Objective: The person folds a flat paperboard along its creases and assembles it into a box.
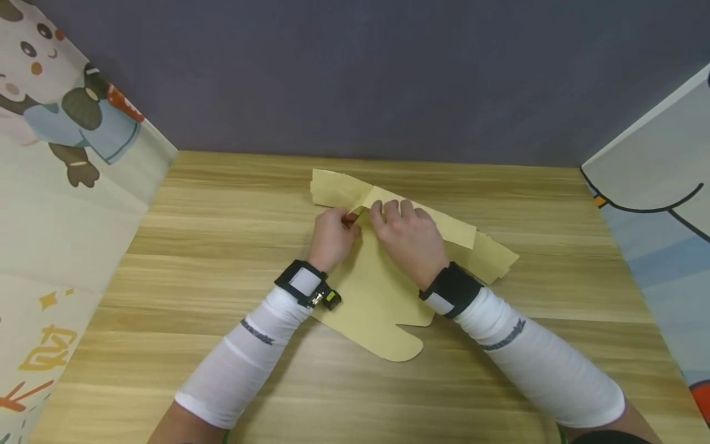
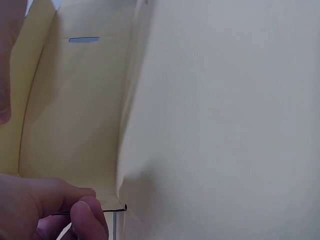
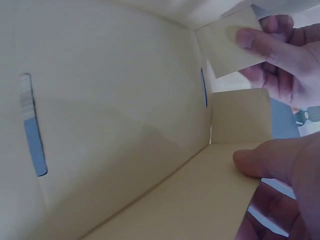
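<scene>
A partly folded tan cardboard box (image 1: 363, 308) lies on the table, its far side panel standing up along a crease. My left hand (image 1: 331, 239) pinches a small end flap (image 3: 231, 42) between thumb and fingers. My right hand (image 1: 412, 240) grips the raised side panel (image 1: 452, 229). In the right wrist view its thumb lies on the panel's inner face, with the fingers behind. Narrow slots (image 3: 35, 130) are cut in the cardboard. The left wrist view shows the left hand (image 2: 60, 207) at the flap's edge. Part of the flap is hidden by the fingers.
The box lies on a wood-grain table (image 1: 211, 246). A dark grey panel (image 1: 355, 80) borders its far edge. Printed boards stand on the left (image 1: 66, 203) and right (image 1: 660, 160). A rounded cardboard tab (image 1: 396, 345) points towards the near side.
</scene>
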Motion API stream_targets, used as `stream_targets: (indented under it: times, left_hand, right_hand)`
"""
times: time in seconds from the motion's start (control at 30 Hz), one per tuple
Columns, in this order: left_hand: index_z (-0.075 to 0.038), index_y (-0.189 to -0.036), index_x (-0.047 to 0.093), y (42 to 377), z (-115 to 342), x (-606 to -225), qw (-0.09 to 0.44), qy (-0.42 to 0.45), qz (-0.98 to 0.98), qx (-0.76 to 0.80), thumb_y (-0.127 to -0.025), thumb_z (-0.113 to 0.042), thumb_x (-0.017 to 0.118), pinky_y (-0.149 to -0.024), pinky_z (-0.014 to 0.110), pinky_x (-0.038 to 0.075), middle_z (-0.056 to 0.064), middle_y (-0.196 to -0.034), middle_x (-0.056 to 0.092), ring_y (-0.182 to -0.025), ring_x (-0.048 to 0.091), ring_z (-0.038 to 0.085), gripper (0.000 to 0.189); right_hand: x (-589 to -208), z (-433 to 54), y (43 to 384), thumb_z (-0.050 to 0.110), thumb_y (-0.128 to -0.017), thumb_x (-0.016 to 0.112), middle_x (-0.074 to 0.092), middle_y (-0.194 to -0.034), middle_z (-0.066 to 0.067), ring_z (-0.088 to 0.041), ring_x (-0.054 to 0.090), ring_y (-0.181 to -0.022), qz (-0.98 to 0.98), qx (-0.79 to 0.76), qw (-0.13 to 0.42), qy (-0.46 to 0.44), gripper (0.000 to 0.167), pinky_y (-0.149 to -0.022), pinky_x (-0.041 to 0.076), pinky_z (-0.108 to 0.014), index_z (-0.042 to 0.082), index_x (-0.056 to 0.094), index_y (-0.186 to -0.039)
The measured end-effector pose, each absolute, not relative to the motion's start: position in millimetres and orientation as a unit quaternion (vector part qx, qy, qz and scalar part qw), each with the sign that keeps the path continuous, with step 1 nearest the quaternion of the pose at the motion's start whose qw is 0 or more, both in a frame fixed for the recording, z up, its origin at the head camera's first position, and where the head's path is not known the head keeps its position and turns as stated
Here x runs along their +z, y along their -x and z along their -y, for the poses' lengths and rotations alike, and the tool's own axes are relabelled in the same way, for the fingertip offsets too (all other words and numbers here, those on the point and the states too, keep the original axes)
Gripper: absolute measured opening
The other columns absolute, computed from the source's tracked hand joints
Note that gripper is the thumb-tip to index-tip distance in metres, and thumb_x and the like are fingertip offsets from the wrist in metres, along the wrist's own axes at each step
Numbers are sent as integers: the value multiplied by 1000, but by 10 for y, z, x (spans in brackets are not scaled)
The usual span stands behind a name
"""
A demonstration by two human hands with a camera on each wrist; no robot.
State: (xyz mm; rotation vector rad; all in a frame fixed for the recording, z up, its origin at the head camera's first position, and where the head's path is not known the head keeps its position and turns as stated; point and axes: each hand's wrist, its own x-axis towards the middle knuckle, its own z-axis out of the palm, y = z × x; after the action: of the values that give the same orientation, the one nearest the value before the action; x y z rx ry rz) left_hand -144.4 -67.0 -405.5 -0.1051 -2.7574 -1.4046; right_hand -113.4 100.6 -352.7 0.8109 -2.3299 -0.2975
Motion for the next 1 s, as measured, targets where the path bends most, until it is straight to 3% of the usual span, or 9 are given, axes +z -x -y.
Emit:
stream_targets:
  times: [0.2,0.4,0.7,0.87,1.0]
  left_hand:
    - [-4,-97,71,1429,678,-4051,-22,11,884,-467,-80,-7,76,-73,30,55,10,-92,71,-80,66,21,19]
    - [-6,-97,71,1420,702,-4042,-61,3,871,-487,-80,-12,77,-72,29,55,10,-97,72,-84,66,21,19]
    - [0,-116,63,1419,857,-4009,-130,4,812,-570,-85,4,59,-64,31,56,16,-109,65,-80,64,27,32]
    - [-2,-124,59,1433,986,-3971,-122,-15,803,-584,-89,5,51,-61,28,53,16,-110,63,-83,65,30,36]
    - [1,-124,57,1527,1133,-3931,-56,-36,814,-577,-90,5,53,-63,27,53,19,-110,62,-85,65,31,34]
  right_hand:
    - [-3560,-977,1056,0,-99,36,69,-95,-17,-28,66,-80,881,-135,326,-315,33,-57,58,-33,2,67,-113]
    - [-3577,-950,996,-1,-100,35,69,-95,-17,-27,66,-78,870,-160,338,-322,36,-58,58,-32,1,68,-113]
    - [-3573,-937,965,-3,-100,32,70,-96,-18,-26,67,-78,867,-167,336,-328,38,-58,58,-31,1,68,-112]
    - [-3564,-939,965,-3,-100,35,70,-97,-18,-26,67,-79,870,-167,328,-327,35,-60,59,-31,1,68,-113]
    - [-3549,-947,954,-3,-98,42,70,-98,-17,-26,68,-80,873,-165,321,-328,31,-61,59,-31,1,68,-114]
